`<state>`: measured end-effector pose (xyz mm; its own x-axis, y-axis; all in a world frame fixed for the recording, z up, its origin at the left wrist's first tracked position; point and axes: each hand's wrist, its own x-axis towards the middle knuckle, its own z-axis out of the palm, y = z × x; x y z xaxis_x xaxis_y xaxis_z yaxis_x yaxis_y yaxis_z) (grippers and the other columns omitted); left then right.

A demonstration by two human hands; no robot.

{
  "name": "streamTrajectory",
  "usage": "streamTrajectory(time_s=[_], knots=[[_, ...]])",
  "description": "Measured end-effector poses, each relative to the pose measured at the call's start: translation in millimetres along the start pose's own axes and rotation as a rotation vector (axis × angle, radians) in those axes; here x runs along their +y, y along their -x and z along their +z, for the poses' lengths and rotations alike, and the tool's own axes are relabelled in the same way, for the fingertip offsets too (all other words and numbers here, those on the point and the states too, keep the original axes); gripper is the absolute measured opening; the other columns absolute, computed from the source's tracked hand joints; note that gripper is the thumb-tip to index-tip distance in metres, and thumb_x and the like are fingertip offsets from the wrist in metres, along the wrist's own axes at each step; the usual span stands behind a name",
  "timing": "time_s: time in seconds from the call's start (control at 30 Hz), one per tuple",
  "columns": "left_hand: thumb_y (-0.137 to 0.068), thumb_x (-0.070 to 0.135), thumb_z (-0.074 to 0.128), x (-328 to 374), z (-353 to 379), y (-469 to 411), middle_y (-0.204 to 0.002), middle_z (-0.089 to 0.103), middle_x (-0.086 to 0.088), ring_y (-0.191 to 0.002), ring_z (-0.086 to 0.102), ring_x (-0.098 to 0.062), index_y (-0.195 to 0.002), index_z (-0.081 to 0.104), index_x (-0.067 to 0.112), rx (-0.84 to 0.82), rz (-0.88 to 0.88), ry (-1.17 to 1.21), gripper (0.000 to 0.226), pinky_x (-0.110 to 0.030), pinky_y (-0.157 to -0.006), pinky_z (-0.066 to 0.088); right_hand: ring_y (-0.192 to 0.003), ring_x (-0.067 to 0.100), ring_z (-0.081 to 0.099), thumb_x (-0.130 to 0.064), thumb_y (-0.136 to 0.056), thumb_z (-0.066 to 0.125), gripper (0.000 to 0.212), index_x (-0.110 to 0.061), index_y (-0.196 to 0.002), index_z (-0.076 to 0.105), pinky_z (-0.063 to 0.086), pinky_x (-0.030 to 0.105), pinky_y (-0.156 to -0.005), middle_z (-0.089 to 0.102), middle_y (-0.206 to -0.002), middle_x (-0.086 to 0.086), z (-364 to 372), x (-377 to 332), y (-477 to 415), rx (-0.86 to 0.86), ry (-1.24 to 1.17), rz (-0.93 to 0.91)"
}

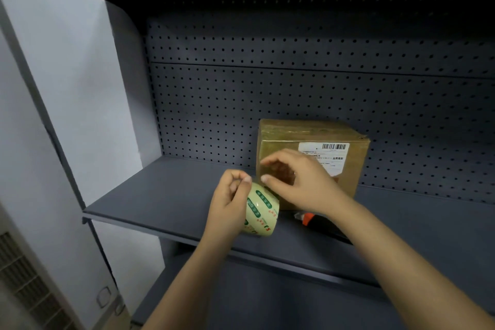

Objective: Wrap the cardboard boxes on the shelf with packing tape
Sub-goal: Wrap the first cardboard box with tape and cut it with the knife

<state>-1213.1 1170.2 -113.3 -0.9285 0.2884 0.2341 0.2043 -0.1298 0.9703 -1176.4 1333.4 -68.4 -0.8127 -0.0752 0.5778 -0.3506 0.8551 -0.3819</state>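
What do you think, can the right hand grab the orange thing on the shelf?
Probably yes. The orange thing lies on the shelf just below the wrist of the right hand, beside the box, uncovered. The hand would only need to pull back.

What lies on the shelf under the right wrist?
An orange and black tool lies there, before the box. The wrist of the right hand covers the rest, so I cannot identify it.
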Motion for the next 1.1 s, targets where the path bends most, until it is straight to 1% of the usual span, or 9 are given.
streamTrajectory(time_s=[0.1,0.2,0.37,0.47,0.57,0.67,0.77,0.9,1.1], knots=[[-0.101,0.018,0.051,3,-2,4,-0.067,0.062,0.001,-0.064,0.063,-0.016,-0.092,0.053,0.013,-0.013,0.029,-0.001,0.011,-0.031,-0.053,0.049,-0.089,0.001,0.064,-0.031,-0.087,0.071,0.016,-0.023,-0.102,0.072,0.054,0.034,-0.086,0.069,-0.094,-0.013,6,3,6,-0.127,-0.127,0.112],[-0.101,0.018,0.052,4,-3,8,-0.072,0.062,-0.003,-0.063,0.063,-0.016,-0.092,0.055,0.012,-0.029,0.042,-0.006,0.011,-0.028,-0.05,0.049,-0.084,0.004,0.065,-0.028,-0.088,0.071,0.004,-0.025,-0.09,0.072,0.054,0.039,-0.083,0.071,-0.086,-0.012,10,3,8,-0.116,-0.165,0.149],[-0.097,0.03,0.06,-3,1,14,-0.086,0.071,-0.001,-0.077,0.07,-0.019,-0.105,0.06,0.03,-0.013,0.098,-0.033,0.008,-0.039,-0.062,0.058,-0.082,0.004,0.056,-0.023,-0.092,0.065,0.006,-0.02,-0.087,0.066,0.043,0.017,-0.074,0.063,-0.086,-0.012,12,-4,8,-0.012,-0.026,0.118],[-0.095,0.026,0.063,-8,7,21,-0.09,0.071,0.005,-0.076,0.07,-0.009,-0.123,0.053,0.034,0.017,0.158,-0.125,0.03,-0.03,-0.058,0.058,-0.083,0.007,0.052,-0.022,-0.094,0.061,0.008,-0.016,-0.089,0.064,0.034,0.007,-0.07,0.06,-0.088,-0.008,16,-8,6,0.024,0.031,0.126],[-0.093,0.029,0.066,-12,3,21,-0.087,0.071,0.005,-0.079,0.069,-0.007,-0.137,0.033,0.04,0.087,0.157,-0.124,0.056,-0.025,-0.065,0.057,-0.083,0.005,0.052,-0.023,-0.095,0.06,0.011,-0.014,-0.093,0.065,0.035,0.005,-0.069,0.061,-0.091,-0.006,20,-11,5,0.054,0.017,0.163],[-0.093,0.033,0.063,-14,-9,15,-0.085,0.072,0.004,-0.075,0.068,-0.006,-0.11,0.058,0.024,0.083,0.125,-0.147,0.019,-0.019,-0.059,0.051,-0.08,-0.001,0.05,-0.025,-0.095,0.06,0.01,-0.017,-0.093,0.065,0.035,0.006,-0.066,0.061,-0.091,-0.008,24,-13,5,0.063,0.004,0.185],[-0.098,0.031,0.054,-17,-19,13,-0.069,0.067,0.007,-0.062,0.06,-0.001,-0.082,0.063,0.014,0.01,0.186,-0.211,0.025,-0.015,-0.054,0.043,-0.08,-0.002,0.05,-0.026,-0.095,0.06,0.009,-0.019,-0.092,0.065,0.035,0.007,-0.064,0.061,-0.091,-0.009,27,-16,2,0.075,0.001,0.209],[-0.098,0.033,0.057,-9,-35,-2,-0.066,0.065,0.005,-0.058,0.059,-0.001,-0.08,0.064,0.012,-0.007,0.219,-0.293,0.029,-0.016,-0.05,0.043,-0.077,-0.004,0.047,-0.023,-0.095,0.06,0.01,-0.017,-0.089,0.064,0.035,0.006,-0.066,0.058,-0.087,-0.009,35,-24,-2,0.109,0.036,0.217],[-0.095,0.046,0.058,4,-70,-45,-0.071,0.067,0.001,-0.065,0.064,-0.011,-0.083,0.066,0.013,-0.052,0.256,-0.569,0.036,-0.035,-0.06,0.051,-0.077,0.001,0.056,-0.023,-0.093,0.063,0.01,-0.023,-0.083,0.063,0.038,0.009,-0.064,0.063,-0.083,-0.01,42,-50,-18,0.275,0.016,0.255]])
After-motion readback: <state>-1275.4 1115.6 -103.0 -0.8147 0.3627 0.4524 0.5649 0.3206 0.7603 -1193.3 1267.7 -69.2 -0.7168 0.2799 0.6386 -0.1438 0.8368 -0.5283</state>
